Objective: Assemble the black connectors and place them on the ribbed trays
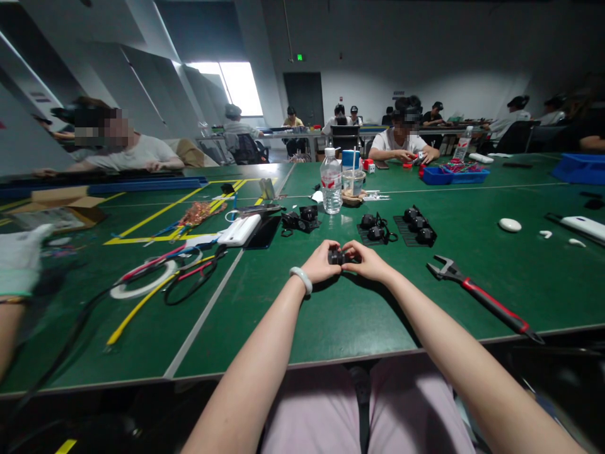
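Between my two hands is a small black ribbed cylindrical part [336, 257], held just above the green table. My left hand [322, 261] grips its left end, fingers curled round it; a pale bangle circles that wrist. The fingers of my right hand [366, 260] pinch its right end. Beyond my hands, black round parts [374, 227] sit on a dark ridged mat, and similar black parts [416, 225] stand on a second mat to the right. More black pieces [302, 219] lie to the left, with a small ring near them.
An adjustable wrench [482, 299] with red-black handle lies right. A water bottle [331, 183] and a cup with a straw [353, 183] stand ahead. Cables and a white ring [142, 282] lie left, near a co-worker's gloved hand [21, 261]. White earbuds [546, 234] lie far right.
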The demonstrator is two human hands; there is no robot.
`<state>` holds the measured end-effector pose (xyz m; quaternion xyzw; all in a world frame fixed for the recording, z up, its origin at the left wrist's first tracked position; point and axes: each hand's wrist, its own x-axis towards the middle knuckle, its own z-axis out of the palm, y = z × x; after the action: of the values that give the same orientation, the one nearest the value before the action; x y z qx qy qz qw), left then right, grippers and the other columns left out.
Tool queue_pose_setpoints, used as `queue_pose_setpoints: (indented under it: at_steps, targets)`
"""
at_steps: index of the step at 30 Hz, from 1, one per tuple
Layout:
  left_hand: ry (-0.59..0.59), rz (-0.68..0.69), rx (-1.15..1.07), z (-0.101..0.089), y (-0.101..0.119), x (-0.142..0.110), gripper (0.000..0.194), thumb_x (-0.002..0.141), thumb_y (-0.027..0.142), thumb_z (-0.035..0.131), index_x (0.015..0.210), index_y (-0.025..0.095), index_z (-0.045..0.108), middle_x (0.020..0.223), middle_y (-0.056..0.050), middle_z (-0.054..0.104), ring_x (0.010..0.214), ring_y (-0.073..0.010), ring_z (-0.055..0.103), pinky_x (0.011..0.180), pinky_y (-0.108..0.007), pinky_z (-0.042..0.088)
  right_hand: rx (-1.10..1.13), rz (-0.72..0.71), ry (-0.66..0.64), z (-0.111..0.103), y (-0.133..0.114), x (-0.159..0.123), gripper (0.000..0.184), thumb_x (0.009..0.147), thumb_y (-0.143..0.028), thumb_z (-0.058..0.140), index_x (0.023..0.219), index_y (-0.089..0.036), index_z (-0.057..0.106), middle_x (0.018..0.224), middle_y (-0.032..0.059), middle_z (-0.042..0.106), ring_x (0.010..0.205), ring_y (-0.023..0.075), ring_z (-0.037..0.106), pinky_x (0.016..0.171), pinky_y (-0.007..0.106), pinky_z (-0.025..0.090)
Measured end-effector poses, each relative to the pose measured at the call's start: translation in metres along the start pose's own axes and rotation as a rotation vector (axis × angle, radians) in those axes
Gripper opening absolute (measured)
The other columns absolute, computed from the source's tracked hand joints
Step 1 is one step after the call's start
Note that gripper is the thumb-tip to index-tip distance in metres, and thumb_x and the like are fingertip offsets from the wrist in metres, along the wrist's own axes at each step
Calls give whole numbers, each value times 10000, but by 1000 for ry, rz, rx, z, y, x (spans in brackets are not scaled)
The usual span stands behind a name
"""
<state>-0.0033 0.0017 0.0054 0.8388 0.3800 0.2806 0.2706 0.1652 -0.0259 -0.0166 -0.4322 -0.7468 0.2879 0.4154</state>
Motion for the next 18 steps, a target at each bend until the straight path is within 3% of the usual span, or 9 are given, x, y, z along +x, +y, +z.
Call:
queue_pose_setpoints:
  at_steps: [18]
  targets:
    - [-25,-8,8,-1,0,0,524,551,196,585,1038,141,400,978,-50,488,887,-188,492,818,-338,385,-4,12,-3,-1,-2,-1,385,622,-272,597,979,-193,476,796,-4,563,761,130,516,673,256,383]
